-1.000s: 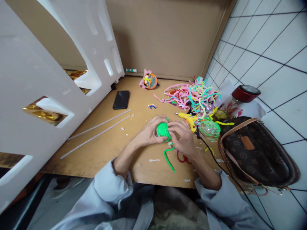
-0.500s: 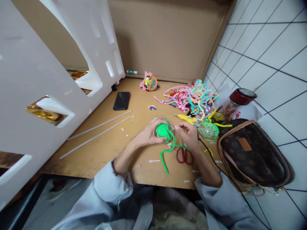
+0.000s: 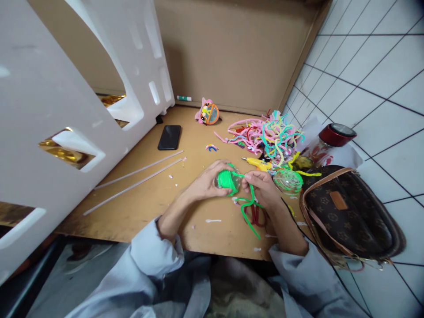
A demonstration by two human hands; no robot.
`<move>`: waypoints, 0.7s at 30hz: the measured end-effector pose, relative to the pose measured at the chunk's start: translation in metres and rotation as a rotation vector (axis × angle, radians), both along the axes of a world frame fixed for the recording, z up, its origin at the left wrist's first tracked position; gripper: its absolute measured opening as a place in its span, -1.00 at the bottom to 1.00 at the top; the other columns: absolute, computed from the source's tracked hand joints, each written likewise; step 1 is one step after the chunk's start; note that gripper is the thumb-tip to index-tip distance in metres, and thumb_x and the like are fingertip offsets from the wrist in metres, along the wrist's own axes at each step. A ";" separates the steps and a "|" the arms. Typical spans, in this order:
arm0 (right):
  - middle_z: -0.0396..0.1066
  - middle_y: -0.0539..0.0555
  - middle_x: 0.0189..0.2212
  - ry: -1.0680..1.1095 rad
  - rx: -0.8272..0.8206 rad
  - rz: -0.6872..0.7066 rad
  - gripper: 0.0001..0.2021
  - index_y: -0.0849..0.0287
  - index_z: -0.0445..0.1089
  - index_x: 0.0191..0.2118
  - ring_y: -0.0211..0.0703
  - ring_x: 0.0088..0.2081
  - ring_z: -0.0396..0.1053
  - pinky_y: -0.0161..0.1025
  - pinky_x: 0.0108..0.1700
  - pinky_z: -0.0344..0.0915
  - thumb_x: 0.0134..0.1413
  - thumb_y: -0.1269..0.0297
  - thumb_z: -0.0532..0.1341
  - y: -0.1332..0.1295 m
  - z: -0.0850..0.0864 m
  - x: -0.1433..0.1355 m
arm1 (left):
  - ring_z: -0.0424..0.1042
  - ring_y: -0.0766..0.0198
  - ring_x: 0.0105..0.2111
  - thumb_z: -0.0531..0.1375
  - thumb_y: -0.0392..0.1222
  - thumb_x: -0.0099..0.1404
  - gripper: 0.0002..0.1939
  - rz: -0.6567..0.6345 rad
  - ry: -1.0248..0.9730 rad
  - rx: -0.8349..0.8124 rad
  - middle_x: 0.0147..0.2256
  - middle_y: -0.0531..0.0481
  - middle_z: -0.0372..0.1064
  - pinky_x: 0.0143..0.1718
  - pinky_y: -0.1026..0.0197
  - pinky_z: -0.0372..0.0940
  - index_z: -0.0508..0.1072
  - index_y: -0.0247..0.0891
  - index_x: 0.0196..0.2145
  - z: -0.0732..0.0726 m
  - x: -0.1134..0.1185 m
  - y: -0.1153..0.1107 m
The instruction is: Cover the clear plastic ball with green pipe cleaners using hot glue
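Observation:
Fingers of my left hand wrap round a clear rounded piece wound with green pipe cleaner. A loose length of the green pipe cleaner runs from it to my right hand, which pinches it between thumb and forefinger. Its free end hangs down over the table. Red-handled scissors lie just below my right hand. A yellow glue gun is above that hand, and a second clear piece with green strands lies to its right.
A pile of coloured pipe cleaners lies at the back right, near a red-lidded bottle and a brown bag. A phone, two white sticks and a decorated pink-orange figure are farther left. A white plastic panel stands left.
My right hand has taken hold of the green pipe cleaner, and the loose length has swung to the right. My left hand still holds the wound piece. The view has shifted slightly.

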State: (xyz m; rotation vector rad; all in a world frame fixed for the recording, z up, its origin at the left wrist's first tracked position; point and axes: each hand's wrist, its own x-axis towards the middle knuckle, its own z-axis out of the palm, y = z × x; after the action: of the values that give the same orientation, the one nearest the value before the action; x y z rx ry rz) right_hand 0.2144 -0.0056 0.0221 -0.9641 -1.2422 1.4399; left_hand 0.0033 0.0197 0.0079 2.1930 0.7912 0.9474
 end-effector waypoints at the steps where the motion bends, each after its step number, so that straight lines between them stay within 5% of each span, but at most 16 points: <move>1: 0.38 -0.01 -0.65 0.036 -0.029 0.006 -0.68 0.15 0.47 -0.59 -0.31 -0.59 0.21 -0.31 -0.52 0.18 -0.21 -0.01 0.42 0.000 0.000 -0.001 | 0.24 -0.05 0.25 0.34 0.00 0.17 -0.48 -0.002 0.001 -0.001 0.12 -0.18 0.33 0.26 -0.14 0.17 0.36 -0.16 0.04 0.000 0.000 0.000; 9: 0.43 0.00 -0.60 0.057 -0.062 0.042 -0.59 0.17 0.48 -0.54 -0.34 -0.60 0.23 -0.34 -0.53 0.15 -0.22 -0.12 0.44 -0.002 -0.005 -0.007 | 0.24 -0.06 0.25 0.34 -0.01 0.16 -0.48 0.002 -0.018 -0.016 0.13 -0.19 0.32 0.26 -0.14 0.18 0.37 -0.17 0.04 0.000 -0.001 0.001; 16: 0.29 -0.04 -0.66 -0.275 0.229 0.060 -0.52 0.15 0.33 -0.59 -0.28 -0.58 0.23 -0.31 -0.49 0.17 0.14 -0.14 0.15 0.001 -0.009 -0.005 | 0.30 -0.06 0.19 0.35 -0.07 0.12 -0.46 0.048 -0.064 -0.023 0.13 -0.23 0.29 0.24 -0.13 0.19 0.35 -0.23 0.03 -0.005 -0.002 0.005; 21: 0.39 0.04 -0.53 -0.747 0.408 -0.254 -0.62 0.14 0.36 -0.50 -0.17 -0.42 0.33 -0.25 -0.32 0.27 0.21 0.09 -0.02 0.011 -0.017 0.006 | 0.31 -0.05 0.16 0.36 -0.05 0.08 -0.43 0.092 -0.093 -0.056 0.11 -0.18 0.32 0.23 -0.12 0.19 0.34 -0.21 0.03 -0.010 -0.002 0.008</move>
State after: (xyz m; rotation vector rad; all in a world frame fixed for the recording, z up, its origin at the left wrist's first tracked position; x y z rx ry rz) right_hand 0.2203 0.0057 0.0054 -1.3593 -1.7765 0.5833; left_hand 0.0015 0.0277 -0.0019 2.0635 0.8705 1.0520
